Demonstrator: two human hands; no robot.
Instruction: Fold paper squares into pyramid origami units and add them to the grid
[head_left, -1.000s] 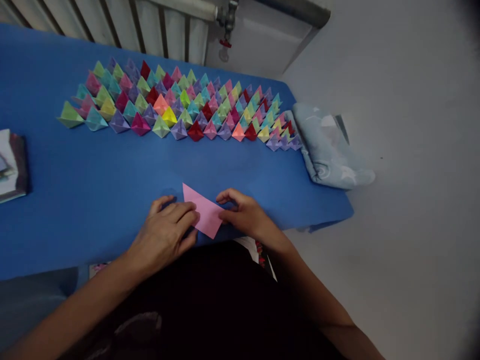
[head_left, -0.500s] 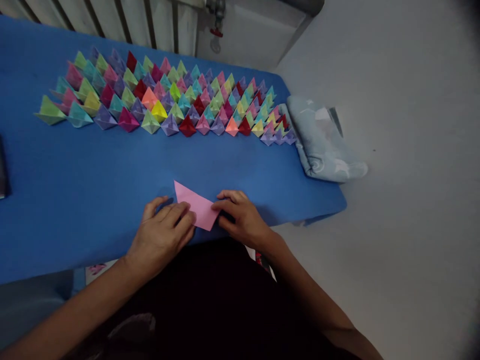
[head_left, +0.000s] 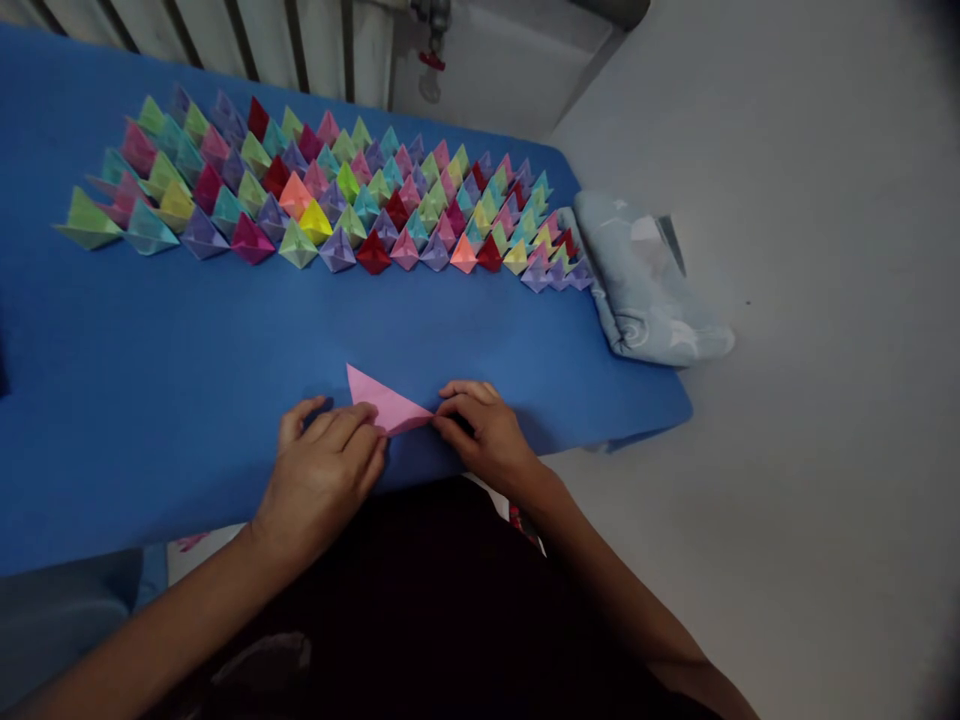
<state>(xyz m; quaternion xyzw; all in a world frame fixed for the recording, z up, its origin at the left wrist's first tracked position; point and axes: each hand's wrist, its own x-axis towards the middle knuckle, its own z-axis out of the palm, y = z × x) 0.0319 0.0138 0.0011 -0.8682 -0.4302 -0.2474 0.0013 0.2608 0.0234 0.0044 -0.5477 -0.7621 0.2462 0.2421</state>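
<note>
A sheet of pink paper (head_left: 386, 402), folded into a pointed shape, lies near the front edge of the blue table. My left hand (head_left: 322, 465) has its fingers over the paper's left lower part and holds it; its thumb side is partly hidden. At the right corner of the sheet, my right hand (head_left: 484, 425) pinches the tip between thumb and forefinger. Behind both hands stand many small folded paper boats (head_left: 337, 250) in rows of several colours.
On the right of the blue table (head_left: 225, 370) lies a folded grey-blue cloth (head_left: 645, 290) against the pale wall. A radiator (head_left: 274, 45) and a valve with a red handle (head_left: 432, 60) are behind the table.
The lower right edge of the pink paper has been folded up, so its shape is now narrower. My right fingers have closed to a pinch at its right corner.
</note>
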